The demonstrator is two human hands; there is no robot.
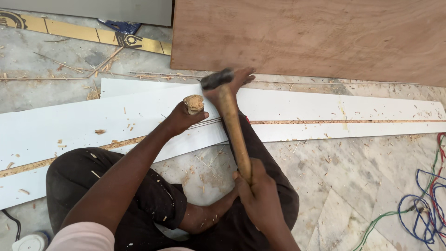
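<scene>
My left hand (182, 117) grips a wooden-handled chisel (194, 103); only its worn, mushroomed top shows above my fist. It stands on a long white laminated board (325, 109) lying across the floor, near a groove that exposes raw wood. My right hand (257, 187) holds the wooden handle of a hammer (232, 123). The hammer's dark head (217, 79) is blurred and sits just right of and above the chisel top. My bare foot (237, 81) rests on the board behind the hammer head.
A large brown plywood sheet (306, 37) lies beyond the white board. Coloured wires (425, 204) are tangled on the floor at right. Wood chips litter the stone floor (344, 195). A yellow strip (83, 31) lies top left. A white round container (30, 241) sits bottom left.
</scene>
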